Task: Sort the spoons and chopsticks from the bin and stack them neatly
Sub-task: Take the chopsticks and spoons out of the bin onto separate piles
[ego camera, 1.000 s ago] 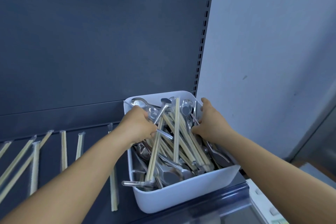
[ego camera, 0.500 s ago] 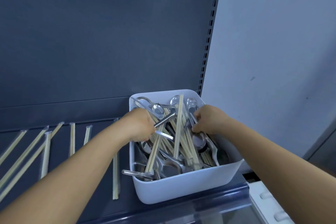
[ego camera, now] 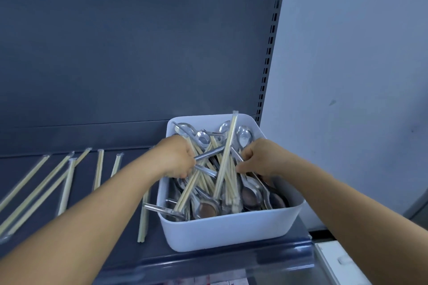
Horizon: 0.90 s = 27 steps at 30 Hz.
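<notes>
A white bin (ego camera: pixel 231 229) stands on the right end of a dark shelf (ego camera: pixel 115 250), filled with metal spoons (ego camera: pixel 245 136) and plastic-wrapped wooden chopsticks (ego camera: pixel 228 146) in a tangle. My left hand (ego camera: pixel 178 157) reaches into the bin's left side, its fingers curled round spoon handles (ego camera: pixel 208 154) that stick out to the right. Over the bin's right half, my right hand (ego camera: pixel 257 157) pinches the chopsticks, one pair of which tilts up past the bin's back rim. Several wrapped chopstick pairs (ego camera: pixel 98 169) lie spread on the shelf to the left.
One more chopstick pair (ego camera: pixel 143 215) lies close beside the bin's left wall. A dark back panel (ego camera: pixel 139 65) with a slotted upright (ego camera: pixel 268 65) rises behind the shelf. A pale wall is at the right, and a white object (ego camera: pixel 335 261) sits below the shelf's front edge.
My right hand has moved from the bin's right wall to the chopsticks in the middle. One chopstick pair now tilts higher over the back rim. My left hand stays on the spoon handles.
</notes>
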### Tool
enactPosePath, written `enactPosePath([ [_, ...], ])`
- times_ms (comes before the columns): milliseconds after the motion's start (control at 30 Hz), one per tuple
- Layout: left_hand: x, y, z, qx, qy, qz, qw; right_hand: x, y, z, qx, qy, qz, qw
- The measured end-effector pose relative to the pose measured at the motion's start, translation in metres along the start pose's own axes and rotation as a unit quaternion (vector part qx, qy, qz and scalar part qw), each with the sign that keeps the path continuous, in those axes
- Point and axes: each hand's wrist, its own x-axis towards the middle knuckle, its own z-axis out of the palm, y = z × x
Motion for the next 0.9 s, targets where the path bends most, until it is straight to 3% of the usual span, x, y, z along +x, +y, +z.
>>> enactPosePath([
  [133,-0.004,-0.001,0.002,-0.029,0.023,-0.014,0.999,-0.002,-0.001,-0.003,-0.021,0.015,-0.009,1.0],
  [300,-0.002,-0.003,-0.013,-0.116,0.088,-0.019,0.989,-0.001,-0.004,-0.026,-0.01,0.115,-0.028,0.993],
  [433,-0.002,-0.002,-0.026,-0.141,0.156,-0.026,0.977,0.005,-0.004,-0.044,0.007,0.15,-0.03,0.988],
  [667,-0.012,-0.009,-0.037,-0.049,0.23,-0.036,0.971,0.011,-0.001,-0.059,-0.023,0.2,-0.047,0.979],
  [800,-0.019,-0.001,-0.051,0.001,0.341,0.011,0.94,0.011,-0.017,-0.068,-0.059,0.272,-0.097,0.956],
  [900,-0.023,-0.002,-0.065,-0.025,0.389,0.032,0.921,0.007,-0.033,-0.078,-0.052,0.33,-0.136,0.933],
])
